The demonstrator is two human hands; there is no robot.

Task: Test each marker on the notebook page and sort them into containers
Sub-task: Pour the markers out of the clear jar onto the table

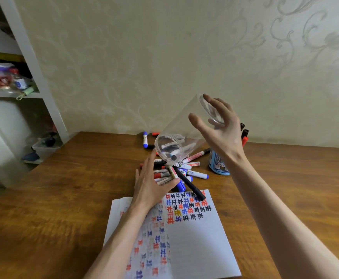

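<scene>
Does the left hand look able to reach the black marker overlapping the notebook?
Probably yes: the left hand lies open right beside the black marker, which lies uncovered with one end on the notebook.

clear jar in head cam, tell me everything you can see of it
The clear jar is a lidless see-through plastic cylinder with a ridged rim. It is held above the table, tipped mouth down, base up. The right hand grips its base end, thumb on the wall. A few markers lie inside near the mouth, just above the marker pile. The left hand rests on that pile below the rim; contact with the jar is unclear.
</scene>
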